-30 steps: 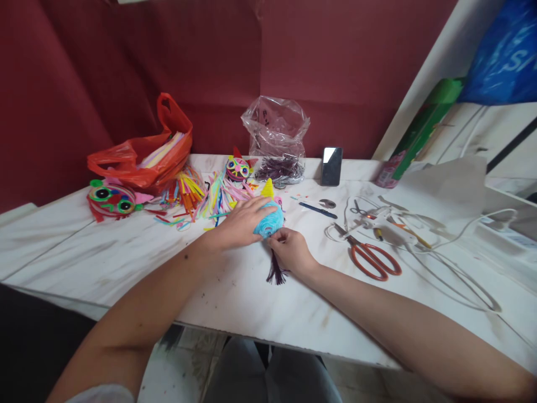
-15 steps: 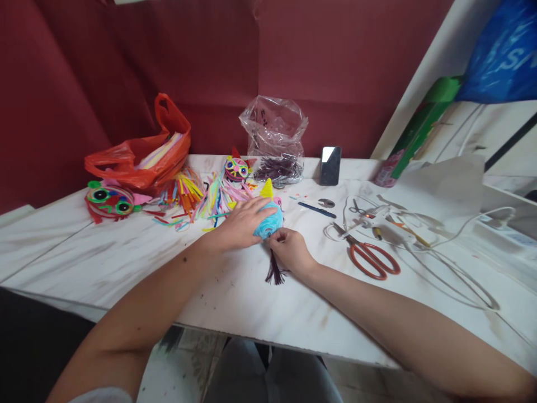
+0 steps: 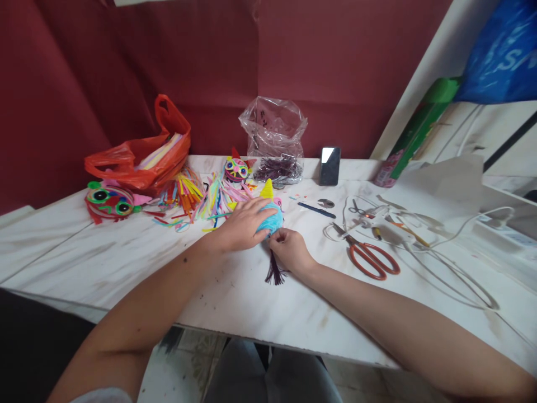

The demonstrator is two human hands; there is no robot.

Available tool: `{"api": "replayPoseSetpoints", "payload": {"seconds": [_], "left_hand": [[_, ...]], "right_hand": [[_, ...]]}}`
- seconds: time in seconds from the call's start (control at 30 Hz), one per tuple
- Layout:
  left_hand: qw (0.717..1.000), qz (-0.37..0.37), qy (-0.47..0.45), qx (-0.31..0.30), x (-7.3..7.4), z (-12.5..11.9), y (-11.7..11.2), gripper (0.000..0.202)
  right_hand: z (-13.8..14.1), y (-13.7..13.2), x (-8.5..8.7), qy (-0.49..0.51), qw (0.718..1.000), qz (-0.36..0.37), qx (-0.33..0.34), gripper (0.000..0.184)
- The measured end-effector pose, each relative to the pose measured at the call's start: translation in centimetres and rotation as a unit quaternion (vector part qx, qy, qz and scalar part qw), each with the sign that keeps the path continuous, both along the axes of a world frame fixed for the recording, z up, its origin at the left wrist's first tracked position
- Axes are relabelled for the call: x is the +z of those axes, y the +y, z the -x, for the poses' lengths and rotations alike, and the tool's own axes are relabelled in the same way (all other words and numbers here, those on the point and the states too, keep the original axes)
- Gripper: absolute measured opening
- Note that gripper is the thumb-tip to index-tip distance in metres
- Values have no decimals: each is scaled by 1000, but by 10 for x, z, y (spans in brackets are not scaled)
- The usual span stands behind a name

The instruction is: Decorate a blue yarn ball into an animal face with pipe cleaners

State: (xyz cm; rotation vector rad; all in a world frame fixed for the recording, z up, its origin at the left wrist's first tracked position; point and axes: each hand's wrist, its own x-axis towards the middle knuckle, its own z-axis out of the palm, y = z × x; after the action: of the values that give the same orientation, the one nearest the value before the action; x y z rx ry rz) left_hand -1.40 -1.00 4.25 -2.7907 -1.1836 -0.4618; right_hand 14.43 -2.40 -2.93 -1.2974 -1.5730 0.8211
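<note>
A light blue round paper craft (image 3: 272, 219) with a yellow pointed ear (image 3: 267, 189) lies on the white marble table (image 3: 126, 263). My left hand (image 3: 243, 225) rests over the craft, fingers curled on it and pressing it down. My right hand (image 3: 290, 250) pinches at the craft's lower edge, where a dark purple tassel (image 3: 274, 273) hangs out from under the fingers toward me.
Red-handled scissors (image 3: 371, 258), a glue gun (image 3: 377, 215) with white cable (image 3: 453, 268), a phone (image 3: 329, 165) and a blue stick (image 3: 316, 210) lie right. A clear bag (image 3: 274, 140), an orange bag (image 3: 140, 157), paper strips (image 3: 201, 196) and two finished faces (image 3: 109, 201) (image 3: 237, 168) sit left and behind.
My left hand has closed a little further over the blue craft, covering more of it. The right hand and tassel stay in place.
</note>
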Motion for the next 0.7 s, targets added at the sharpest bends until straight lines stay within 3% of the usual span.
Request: {"api": "replayPoseSetpoints", "payload": {"seconds": [0.7], "left_hand": [[999,-44,-8,8,-7,-5,3,52]], "right_hand": [[0,1,1,-1,1000,-1,5,10]]}}
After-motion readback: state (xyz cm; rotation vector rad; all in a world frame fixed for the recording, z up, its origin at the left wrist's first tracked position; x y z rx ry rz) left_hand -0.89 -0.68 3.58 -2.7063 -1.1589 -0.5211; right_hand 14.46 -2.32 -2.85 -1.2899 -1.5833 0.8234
